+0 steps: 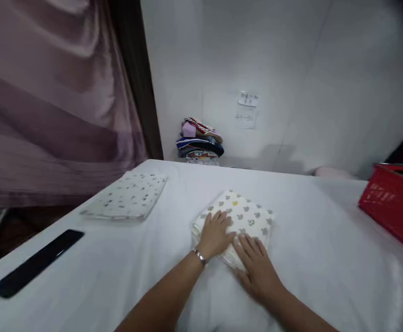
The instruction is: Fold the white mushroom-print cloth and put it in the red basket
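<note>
A folded white cloth [246,213] with small grey and yellow prints lies turned at an angle on the white-covered table [312,258]. My left hand [216,234] rests flat on its left part, fingers stretched out; a silver bracelet circles that wrist. On the cloth's near right edge lies my right hand [254,265], palm down with the fingers extended. The two hands almost meet at the thumb and fingertips. Several layers show along the cloth's near and left edges. What lies under the palms is hidden.
At the left, another folded white cloth [128,196] with dark prints lies near a flat black strip-like object [37,263]. A red bin [394,203] stands at the right edge. Behind the table rises a pile of folded fabrics [200,143] against the wall; a pinkish curtain [49,101] hangs left.
</note>
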Tool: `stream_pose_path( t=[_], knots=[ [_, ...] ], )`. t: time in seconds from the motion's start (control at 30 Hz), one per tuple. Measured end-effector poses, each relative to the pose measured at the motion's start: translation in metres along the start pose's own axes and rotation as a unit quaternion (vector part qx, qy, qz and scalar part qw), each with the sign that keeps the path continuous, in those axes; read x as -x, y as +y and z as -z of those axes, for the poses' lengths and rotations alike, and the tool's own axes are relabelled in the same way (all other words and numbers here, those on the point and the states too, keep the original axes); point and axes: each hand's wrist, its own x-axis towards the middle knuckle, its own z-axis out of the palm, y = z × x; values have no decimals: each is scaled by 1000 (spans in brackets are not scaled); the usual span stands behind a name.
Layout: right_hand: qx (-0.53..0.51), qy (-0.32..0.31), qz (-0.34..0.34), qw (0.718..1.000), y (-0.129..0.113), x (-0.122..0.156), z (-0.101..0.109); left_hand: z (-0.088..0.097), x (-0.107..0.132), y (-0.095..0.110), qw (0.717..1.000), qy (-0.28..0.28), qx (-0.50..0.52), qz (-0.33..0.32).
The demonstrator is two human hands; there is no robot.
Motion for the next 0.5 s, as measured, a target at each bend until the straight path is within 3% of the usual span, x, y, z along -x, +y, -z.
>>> stream_pose_path(
  t=[0.07, 0.17, 0.3, 0.4, 0.5],
  knots=[
    [-2, -5, -2, 1000, 0, 5, 2, 6, -2, -6, 998, 41, -30, 49],
    [-11, -18, -7, 1000, -3, 7, 4, 15, -5, -23, 988, 57, -27, 142],
    [-23, -44, -1, 999, 2, 6, 8, 23, -6, -44, 969, -14, 48, 240],
    [-23, -64, 29, 997, 33, 19, 20, 30, 1, -38, 964, -58, 87, 244],
    [-2, -98, 26, 995, 86, 46, 43, 35, 16, -12, 953, -135, 185, 198]
  ],
)
